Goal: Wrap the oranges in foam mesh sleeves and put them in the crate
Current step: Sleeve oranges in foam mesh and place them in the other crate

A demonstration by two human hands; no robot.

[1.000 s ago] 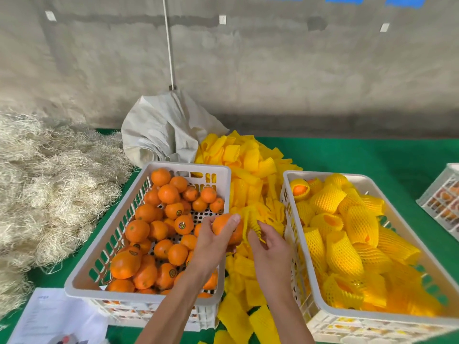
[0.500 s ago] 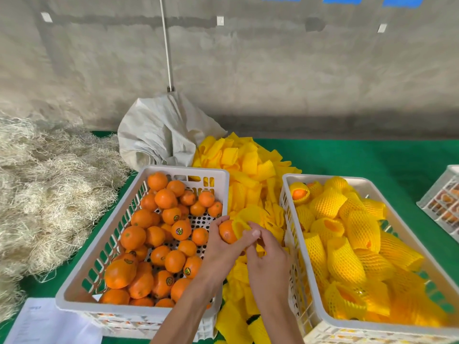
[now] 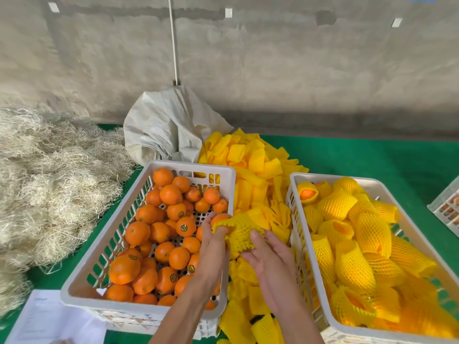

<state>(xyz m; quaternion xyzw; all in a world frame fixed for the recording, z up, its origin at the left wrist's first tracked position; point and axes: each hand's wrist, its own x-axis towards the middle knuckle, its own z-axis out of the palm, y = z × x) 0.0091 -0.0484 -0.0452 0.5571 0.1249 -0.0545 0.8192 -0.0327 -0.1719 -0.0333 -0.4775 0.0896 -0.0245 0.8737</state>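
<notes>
An orange [image 3: 219, 218] is held by the left hand [image 3: 214, 240]; a foam sleeve [image 3: 240, 233] is stretched over it by the right hand [image 3: 267, 254] (between the crates, so the crate [image 3: 293, 194] of wrapped fruit is close).

Both forearms reach forward, left hand [image 3: 213, 240] and right hand [image 3: 267, 254] close together, fingers curled in a grip.

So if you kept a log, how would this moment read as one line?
step: sleeving | left hand: holds round orange fruit | right hand: pulls yellow foam mesh sleeve over it | white plastic crate: not reached
</notes>
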